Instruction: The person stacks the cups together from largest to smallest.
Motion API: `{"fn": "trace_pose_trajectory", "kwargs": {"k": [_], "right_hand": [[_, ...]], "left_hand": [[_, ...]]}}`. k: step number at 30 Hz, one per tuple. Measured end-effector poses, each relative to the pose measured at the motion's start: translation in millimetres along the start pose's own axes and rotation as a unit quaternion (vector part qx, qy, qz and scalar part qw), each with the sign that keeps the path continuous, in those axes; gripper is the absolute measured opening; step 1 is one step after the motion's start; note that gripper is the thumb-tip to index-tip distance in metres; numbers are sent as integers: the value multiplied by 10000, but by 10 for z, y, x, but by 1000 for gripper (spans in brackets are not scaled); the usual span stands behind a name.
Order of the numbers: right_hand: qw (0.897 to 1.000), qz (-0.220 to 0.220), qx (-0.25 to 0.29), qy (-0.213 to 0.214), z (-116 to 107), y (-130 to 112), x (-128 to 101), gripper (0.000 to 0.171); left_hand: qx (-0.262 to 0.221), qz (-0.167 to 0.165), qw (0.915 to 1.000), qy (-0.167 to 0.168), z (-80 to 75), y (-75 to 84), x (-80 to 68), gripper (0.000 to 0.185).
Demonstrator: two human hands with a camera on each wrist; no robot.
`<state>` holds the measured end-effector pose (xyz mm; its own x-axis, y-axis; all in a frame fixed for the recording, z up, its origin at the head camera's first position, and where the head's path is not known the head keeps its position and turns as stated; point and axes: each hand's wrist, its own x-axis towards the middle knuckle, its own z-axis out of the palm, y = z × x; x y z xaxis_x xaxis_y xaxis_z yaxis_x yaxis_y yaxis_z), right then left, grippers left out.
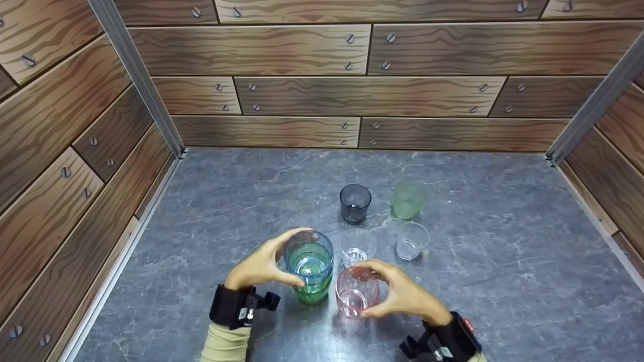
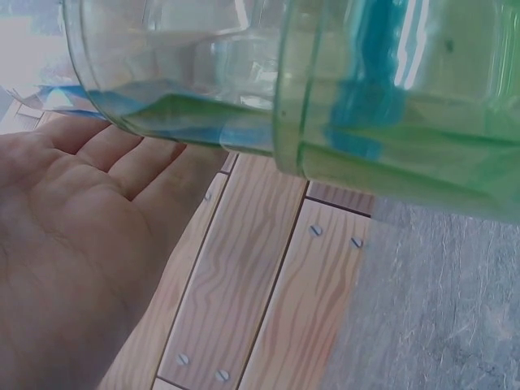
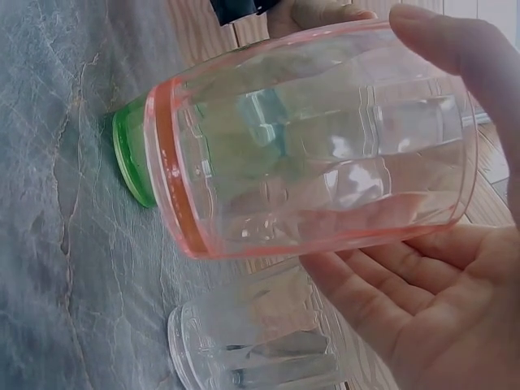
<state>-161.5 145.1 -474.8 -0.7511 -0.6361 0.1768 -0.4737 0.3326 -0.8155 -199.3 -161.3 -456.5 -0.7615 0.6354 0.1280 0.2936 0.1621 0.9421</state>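
A blue cup [image 1: 309,251] sits nested inside a green cup [image 1: 312,292] near the table's front. My left hand [image 1: 292,257] grips this stack from the left, fingers behind the blue rim and thumb in front. In the left wrist view the blue cup [image 2: 187,65] sticks out of the green cup [image 2: 422,162], above my palm [image 2: 73,244]. Just to the right, my right hand [image 1: 370,291] holds a pink cup [image 1: 353,296] from its right side. The right wrist view shows the pink cup [image 3: 325,138] between my fingers [image 3: 422,309] and thumb.
Two clear cups [image 1: 358,247] [image 1: 411,241] stand just behind the hands. A dark grey cup [image 1: 355,202] and a frosted green cup [image 1: 407,199] stand farther back. Another clear cup [image 3: 252,357] is close beside the pink one. Wood-patterned walls [image 1: 352,95] enclose the grey stone table [image 1: 503,281].
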Motion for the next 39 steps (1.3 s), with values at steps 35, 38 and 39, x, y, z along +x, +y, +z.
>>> {"fn": "trace_pose_trajectory", "kwargs": {"k": [35, 38, 39], "right_hand": [[9983, -446, 137, 360, -59, -81, 18, 75], [9976, -516, 121, 438, -71, -100, 21, 75], [9976, -518, 123, 451, -75, -107, 22, 75]], "left_hand": [[-106, 2, 9999, -29, 0, -5, 11, 90], [-142, 45, 9999, -48, 3, -1, 11, 89], [-168, 41, 9998, -50, 5, 4, 10, 90]]}}
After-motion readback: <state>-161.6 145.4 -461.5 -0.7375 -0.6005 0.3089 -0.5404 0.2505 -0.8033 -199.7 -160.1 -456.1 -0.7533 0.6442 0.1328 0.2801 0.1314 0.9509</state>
